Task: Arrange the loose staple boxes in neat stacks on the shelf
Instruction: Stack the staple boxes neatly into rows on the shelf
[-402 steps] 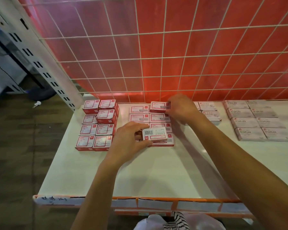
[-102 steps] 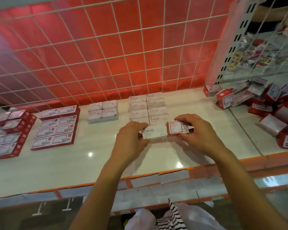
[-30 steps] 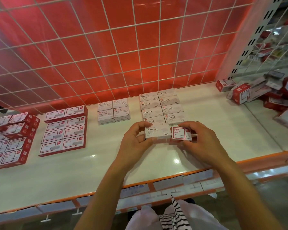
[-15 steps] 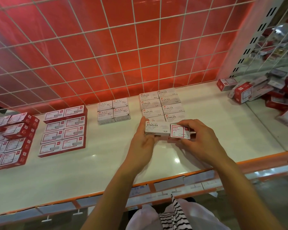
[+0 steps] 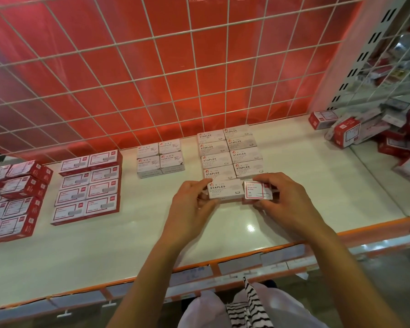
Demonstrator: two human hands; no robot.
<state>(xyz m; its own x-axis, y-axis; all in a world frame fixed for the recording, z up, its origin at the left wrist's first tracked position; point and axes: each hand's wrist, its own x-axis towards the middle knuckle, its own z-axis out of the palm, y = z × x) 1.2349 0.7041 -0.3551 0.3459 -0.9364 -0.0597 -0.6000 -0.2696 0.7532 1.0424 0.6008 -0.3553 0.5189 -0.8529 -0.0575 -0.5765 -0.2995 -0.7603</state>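
On the white shelf (image 5: 133, 235) my left hand (image 5: 189, 204) grips a grey-white STAPLES box (image 5: 224, 191) by its left end. My right hand (image 5: 282, 200) pinches a small red-bordered paper clip box (image 5: 257, 190) pressed against the STAPLES box's right end. Both boxes sit at the front of a two-column block of stacked STAPLES boxes (image 5: 230, 152). A loose pile of red and white boxes (image 5: 374, 136) lies at the far right.
A small stack of paper clip boxes (image 5: 161, 159) stands left of the block. Red-and-white box stacks (image 5: 89, 185) and another group (image 5: 14, 200) fill the left. A wire grid with a red backing (image 5: 175, 67) closes the rear. An orange strip (image 5: 258, 254) edges the shelf front.
My left hand's fingers have curled round the end of the STAPLES box. Both boxes stay at the front of the block, pressed side by side.
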